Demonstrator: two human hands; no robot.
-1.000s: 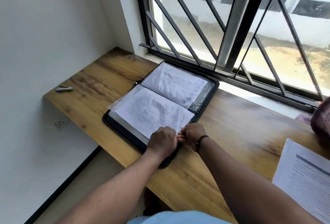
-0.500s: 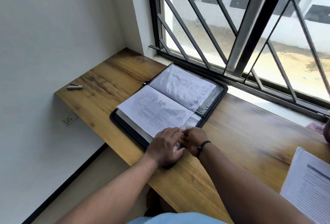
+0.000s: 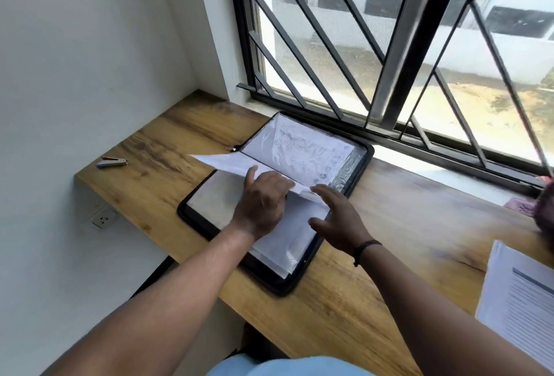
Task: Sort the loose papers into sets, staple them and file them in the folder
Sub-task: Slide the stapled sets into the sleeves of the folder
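A wooden bench with a warm, streaked grain runs along under a large window and ends against a plain white wall on the left. The window has a dark metal frame and a grille of slanted black bars. Bright daylight comes through it; outside show a pale building with dark openings and a patch of sandy ground. A white sill lies between the frame and the bench. A white wall socket sits just below the bench's left end.
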